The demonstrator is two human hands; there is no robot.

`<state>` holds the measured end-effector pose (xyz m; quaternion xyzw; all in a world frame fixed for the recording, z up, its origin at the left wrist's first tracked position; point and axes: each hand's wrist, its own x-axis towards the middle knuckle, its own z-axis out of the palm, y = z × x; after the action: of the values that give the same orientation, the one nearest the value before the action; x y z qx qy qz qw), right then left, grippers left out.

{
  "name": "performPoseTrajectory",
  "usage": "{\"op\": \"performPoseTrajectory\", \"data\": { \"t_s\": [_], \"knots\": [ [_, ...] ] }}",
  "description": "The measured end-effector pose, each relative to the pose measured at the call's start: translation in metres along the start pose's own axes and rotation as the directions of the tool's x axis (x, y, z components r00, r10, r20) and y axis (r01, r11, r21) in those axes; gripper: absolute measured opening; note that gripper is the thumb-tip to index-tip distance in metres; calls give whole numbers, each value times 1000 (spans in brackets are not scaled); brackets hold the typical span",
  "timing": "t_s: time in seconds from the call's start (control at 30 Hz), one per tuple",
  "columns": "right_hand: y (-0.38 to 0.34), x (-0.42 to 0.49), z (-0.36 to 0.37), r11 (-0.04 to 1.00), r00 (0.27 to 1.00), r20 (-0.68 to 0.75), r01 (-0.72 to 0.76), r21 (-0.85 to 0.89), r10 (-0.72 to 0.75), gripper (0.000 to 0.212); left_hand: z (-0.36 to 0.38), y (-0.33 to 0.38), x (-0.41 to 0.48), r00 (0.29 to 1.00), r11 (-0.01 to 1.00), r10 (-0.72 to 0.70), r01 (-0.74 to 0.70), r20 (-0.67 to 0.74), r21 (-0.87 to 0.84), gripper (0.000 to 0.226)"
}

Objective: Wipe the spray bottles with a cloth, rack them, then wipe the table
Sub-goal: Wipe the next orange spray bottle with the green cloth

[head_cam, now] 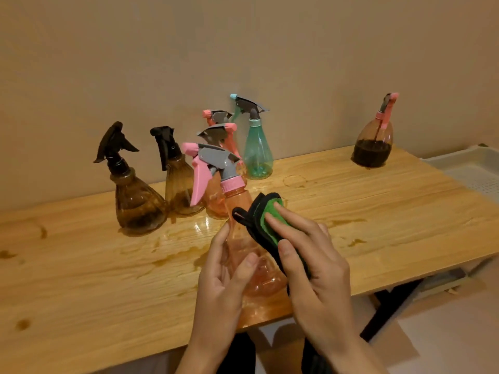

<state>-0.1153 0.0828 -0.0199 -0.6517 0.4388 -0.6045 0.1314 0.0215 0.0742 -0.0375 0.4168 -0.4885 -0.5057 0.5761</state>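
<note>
Nearest us, our left hand point(224, 279) is gripping the pink spray bottle point(240, 238) round its lower body, over the table's point(81, 287) near edge. Our right hand point(318, 271) is pressing the green cloth point(270, 222) flat against its side, fingers laid out. Just beyond both hands, puddles point(172, 261) are shining, so the bottle is probably slick and could slip. Further off, the brown bottles point(140, 203) are standing within elbow's reach, easily toppled.
</note>
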Motion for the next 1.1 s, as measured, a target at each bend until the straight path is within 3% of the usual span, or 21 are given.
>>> {"op": "performPoseTrajectory", "data": {
  "t_s": [0.07,0.3,0.47,0.7,0.83,0.9,1.1],
  "knots": [
    [-1,-4,13,997,997,65,45,-56,-41,37,-12,-3,-2,1000,1000,20,-20,-7,-18,77],
    [-9,7,34,994,964,252,-97,49,81,43,-24,-6,-3,995,996,87,-88,-42,-11,68],
    [-8,-24,40,997,980,198,-4,-83,20,46,-22,-8,0,990,993,93,-100,-102,-69,68],
    [-5,2,33,988,965,212,-150,-23,152,46,-21,-8,-2,997,995,80,-80,2,57,67],
    [-6,1,38,997,965,259,-31,-66,47,45,-20,-7,2,994,996,88,-88,-71,-7,58],
    [-6,-16,41,996,971,236,-10,-89,30,47,-20,-7,3,991,996,87,-88,-97,-9,67],
    [-4,-11,37,981,962,195,-196,-1,192,46,-21,-12,-1,997,996,72,-70,-39,49,65]
  ]
}}
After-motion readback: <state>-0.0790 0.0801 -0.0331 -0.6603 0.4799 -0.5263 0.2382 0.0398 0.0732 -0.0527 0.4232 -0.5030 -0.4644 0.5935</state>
